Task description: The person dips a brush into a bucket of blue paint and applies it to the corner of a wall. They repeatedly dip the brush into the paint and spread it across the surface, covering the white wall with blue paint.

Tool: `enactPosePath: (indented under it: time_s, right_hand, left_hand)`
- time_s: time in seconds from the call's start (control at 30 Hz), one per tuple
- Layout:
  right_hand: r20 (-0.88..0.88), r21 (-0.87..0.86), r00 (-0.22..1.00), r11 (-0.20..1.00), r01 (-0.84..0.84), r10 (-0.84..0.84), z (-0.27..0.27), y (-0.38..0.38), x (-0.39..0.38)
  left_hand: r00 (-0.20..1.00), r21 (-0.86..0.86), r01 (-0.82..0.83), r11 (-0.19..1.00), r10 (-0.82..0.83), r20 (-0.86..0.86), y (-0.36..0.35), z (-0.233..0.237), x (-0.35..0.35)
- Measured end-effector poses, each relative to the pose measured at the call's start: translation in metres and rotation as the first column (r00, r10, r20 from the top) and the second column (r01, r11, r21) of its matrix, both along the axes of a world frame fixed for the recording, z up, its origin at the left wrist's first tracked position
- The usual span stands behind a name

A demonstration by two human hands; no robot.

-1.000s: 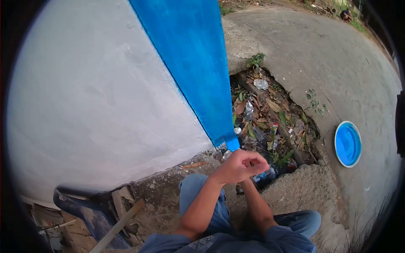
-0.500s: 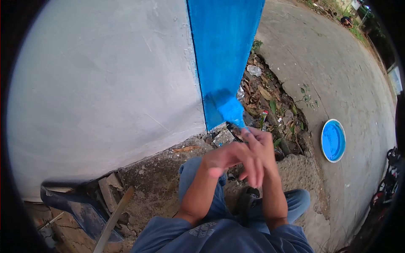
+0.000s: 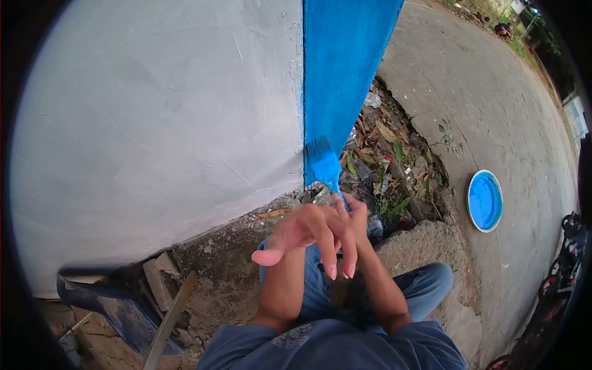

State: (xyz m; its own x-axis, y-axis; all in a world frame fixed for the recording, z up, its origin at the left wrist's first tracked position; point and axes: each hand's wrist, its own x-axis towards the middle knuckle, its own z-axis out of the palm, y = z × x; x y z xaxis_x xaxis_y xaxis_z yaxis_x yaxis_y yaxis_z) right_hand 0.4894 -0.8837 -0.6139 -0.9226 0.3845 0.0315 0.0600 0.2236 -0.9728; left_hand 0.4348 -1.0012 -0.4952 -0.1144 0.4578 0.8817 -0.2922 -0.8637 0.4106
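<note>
A paintbrush (image 3: 324, 165) coated in blue has its bristles against the lower end of the blue-painted column (image 3: 345, 61), near the edge that meets the pale wall (image 3: 166, 129). My right hand (image 3: 356, 216) is closed round the brush handle, partly hidden behind the other hand. In front of it, my left hand (image 3: 311, 233) is held with thumb and fingers apart and nothing in its grasp. A round container of blue paint (image 3: 485, 201) stands on the pavement to the right.
Dry leaves and rubble (image 3: 394, 148) fill a broken strip beside the column. At lower left lie a dark, dirty object (image 3: 114, 308) and a wooden strip (image 3: 169, 320). Motorcycles (image 3: 558, 271) are at the right edge. A person (image 3: 504, 30) is far off at upper right.
Both hands have shifted left in view, and my left hand's fingers have spread more. The brush has turned more upright and its bristles lie nearer the column's left edge. The view has shifted slightly.
</note>
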Motion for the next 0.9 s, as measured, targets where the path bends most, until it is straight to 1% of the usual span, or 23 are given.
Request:
enactPosePath:
  time_s: [0.07, 0.13, 0.17, 0.2, 0.23, 0.27, 0.33, 0.37, 0.43, 0.47, 0.5, 0.53, 0.57, 0.63, 0.67, 0.73, 0.8, 0.87, 0.9]
  right_hand:
    - [0.176, -0.070, 0.984, 0.997, 0.026, -0.013, -0.042, 0.002, 0.002]
    - [0.147, -0.059, 0.987, 0.996, 0.067, -0.057, -0.068, 0.003, 0.003]
    - [0.207, -0.033, 0.977, 0.998, 0.057, -0.049, -0.085, 0.005, 0.005]
    - [0.263, -0.007, 0.964, 0.999, 0.044, -0.041, -0.094, 0.006, 0.008]
    - [0.407, -0.247, 0.913, 0.961, 0.126, -0.015, -0.093, 0.005, 0.012]
    - [0.390, -0.245, 0.921, 0.961, 0.125, -0.020, -0.092, 0.005, 0.015]
    - [0.493, -0.293, 0.867, 0.952, 0.084, 0.075, -0.090, 0.008, 0.012]
    - [0.482, -0.452, 0.871, 0.879, 0.152, 0.097, -0.076, 0.009, 0.006]
    - [0.428, -0.488, 0.900, 0.860, 0.149, 0.087, -0.027, 0.011, -0.009]
    - [0.388, -0.522, 0.918, 0.839, 0.151, 0.077, 0.004, 0.013, -0.014]
    - [0.423, -0.560, 0.896, 0.815, 0.146, 0.131, 0.044, 0.018, -0.017]
    - [0.411, -0.562, 0.903, 0.815, 0.144, 0.124, 0.069, 0.020, -0.018]
    - [0.366, -0.555, 0.922, 0.825, 0.107, 0.126, 0.088, 0.022, -0.018]
    - [0.274, -0.542, 0.951, 0.840, 0.028, 0.145, 0.118, 0.028, -0.014]
    - [0.259, -0.540, 0.956, 0.841, 0.026, 0.137, 0.133, 0.030, -0.012]
    - [0.141, -0.612, 0.980, 0.791, -0.023, 0.138, 0.160, 0.033, -0.008]
    - [0.100, -0.611, 0.982, 0.789, -0.069, 0.163, 0.187, 0.037, -0.002]
    - [0.021, -0.544, 0.984, 0.828, -0.137, 0.177, 0.217, 0.039, 0.003]
    - [-0.013, -0.574, 0.986, 0.807, -0.142, 0.164, 0.228, 0.041, 0.005]
  left_hand:
    - [1.000, 0.009, -0.002, 1.000, 0.002, 0.011, 0.001, 0.001, 0.002]
    - [1.000, 0.025, -0.006, 1.000, 0.005, 0.026, 0.002, 0.004, 0.003]
    - [1.000, 0.029, 0.001, 1.000, -0.002, 0.014, 0.000, 0.006, 0.002]
    - [1.000, -0.017, -0.025, 1.000, 0.025, 0.013, -0.003, 0.006, 0.001]
    - [0.999, -0.062, -0.053, 0.997, 0.053, 0.007, -0.005, 0.007, 0.001]
    - [0.999, -0.056, -0.051, 0.997, 0.050, -0.012, -0.004, 0.007, 0.002]
    - [0.987, -0.090, -0.066, 0.994, 0.078, 0.141, -0.005, 0.006, 0.006]
    - [0.989, -0.089, -0.065, 0.994, 0.076, 0.126, -0.007, 0.004, 0.007]
    - [0.933, -0.158, -0.169, 0.973, 0.210, 0.293, -0.010, -0.003, 0.006]
    - [0.937, -0.155, -0.166, 0.974, 0.205, 0.284, -0.011, -0.005, 0.007]
    - [0.901, -0.117, -0.154, 0.981, 0.189, 0.391, -0.011, -0.006, 0.006]
    - [0.854, -0.080, -0.145, 0.986, 0.165, 0.492, -0.012, -0.006, 0.006]
    - [0.862, -0.078, -0.138, 0.987, 0.159, 0.482, -0.014, -0.006, 0.006]
    - [0.801, -0.075, -0.176, 0.982, 0.187, 0.569, -0.017, -0.005, 0.005]
    - [0.811, -0.070, -0.169, 0.983, 0.179, 0.557, -0.016, -0.005, 0.005]
    - [0.798, -0.095, -0.197, 0.976, 0.216, 0.563, -0.016, -0.005, 0.006]
    - [0.811, -0.098, -0.206, 0.974, 0.226, 0.540, -0.014, -0.006, 0.006]
    - [0.818, -0.106, -0.216, 0.970, 0.240, 0.524, -0.013, -0.006, 0.003]
    - [0.819, -0.109, -0.223, 0.969, 0.246, 0.519, -0.013, -0.007, 0.002]
